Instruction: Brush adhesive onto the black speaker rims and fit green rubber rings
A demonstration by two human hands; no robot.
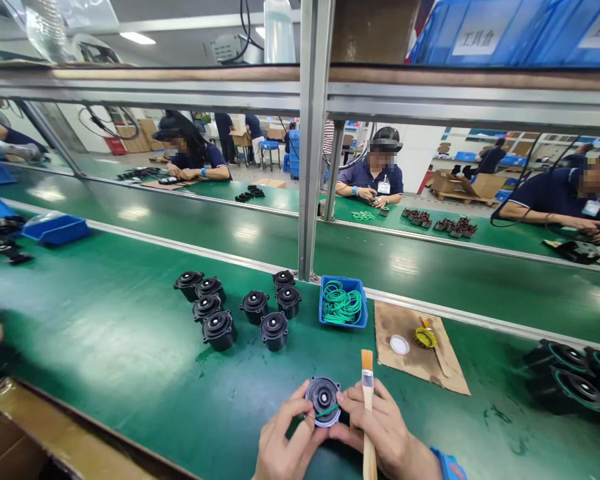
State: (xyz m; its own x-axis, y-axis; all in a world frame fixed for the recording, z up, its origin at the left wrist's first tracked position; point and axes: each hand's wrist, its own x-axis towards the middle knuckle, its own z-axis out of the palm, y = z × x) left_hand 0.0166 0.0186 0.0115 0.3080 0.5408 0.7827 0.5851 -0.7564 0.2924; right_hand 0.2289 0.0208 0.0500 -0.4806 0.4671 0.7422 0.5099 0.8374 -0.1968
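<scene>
At the front of the bench, my left hand (287, 437) is closed round the left side of a round black motor housing (324, 395). A green rubber ring (329, 411) lies partly across the housing's front edge, between the fingertips of both hands. My right hand (380, 427) is closed, its fingertips at the housing's right side. It also grips a flat paintbrush (368, 400), wooden handle down and bristles up. Beyond my hands is a blue bin (364, 310) holding several green rings (341, 303).
Several black housings (220, 330) stand left of the bin. Cardboard (450, 363) carries a yellow-rimmed pot (425, 338), a white lid (399, 345) and another brush. Housings with green rings (570, 387) stand at right. A metal post (307, 167) rises behind; a cardboard box (55, 433) sits front left.
</scene>
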